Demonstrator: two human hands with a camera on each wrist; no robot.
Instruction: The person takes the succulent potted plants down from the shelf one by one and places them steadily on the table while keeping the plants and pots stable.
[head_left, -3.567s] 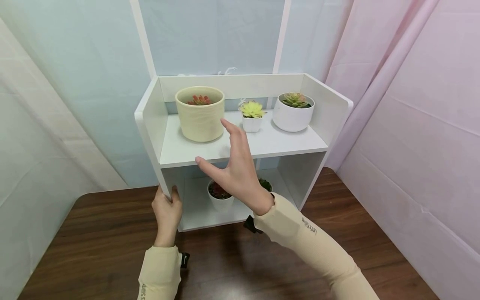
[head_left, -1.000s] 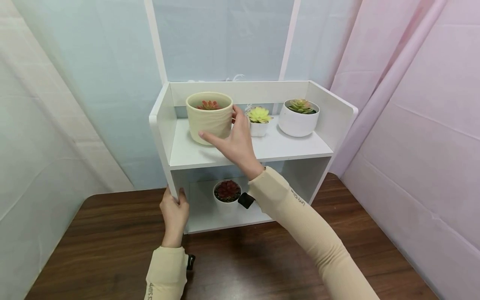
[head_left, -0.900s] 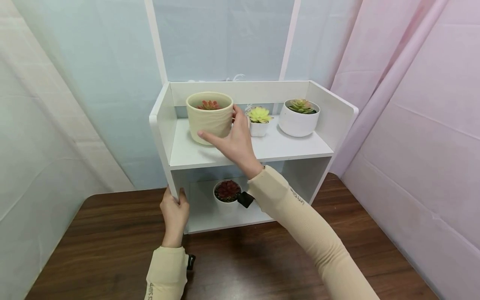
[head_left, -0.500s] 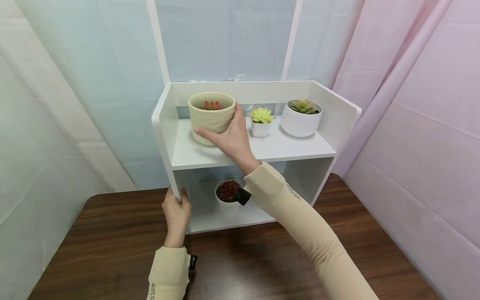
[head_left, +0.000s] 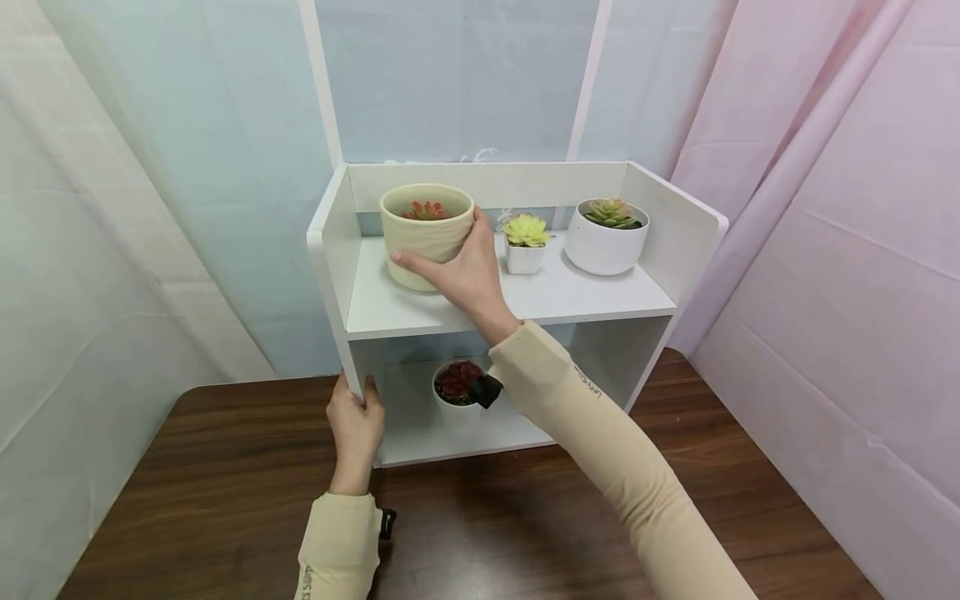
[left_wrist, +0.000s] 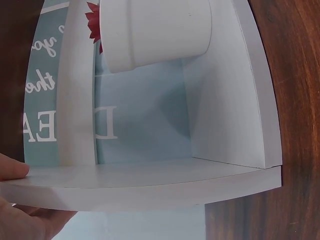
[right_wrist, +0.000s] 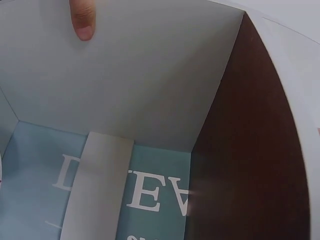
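Note:
A white two-tier shelf (head_left: pixel 510 321) stands on a brown wooden table. My left hand (head_left: pixel 356 423) grips its left side panel low down, thumb on the inner face and fingers outside. In the left wrist view my left hand (left_wrist: pixel 22 220) straddles the panel edge. On the upper tier, a cream plant pot (head_left: pixel 423 242) with a red succulent (head_left: pixel 427 211) stands near the left wall. My right hand (head_left: pixel 468 275) holds it by the right side, thumb across its front. The right wrist view shows the shelf's lower compartment and one fingertip (right_wrist: pixel 84 27) on a panel.
Right of the cream pot are a small white pot (head_left: pixel 523 260) with a yellow-green succulent and a round white pot (head_left: pixel 603 248). On the lower tier a white pot with a dark red succulent (head_left: pixel 459 382) stands partly behind my right wrist's black camera. Pale curtains hang behind.
My right hand, first spread open before the shelf, has reached the cream pot and closed around it. The left hand keeps its grip; the whole view has shifted slightly.

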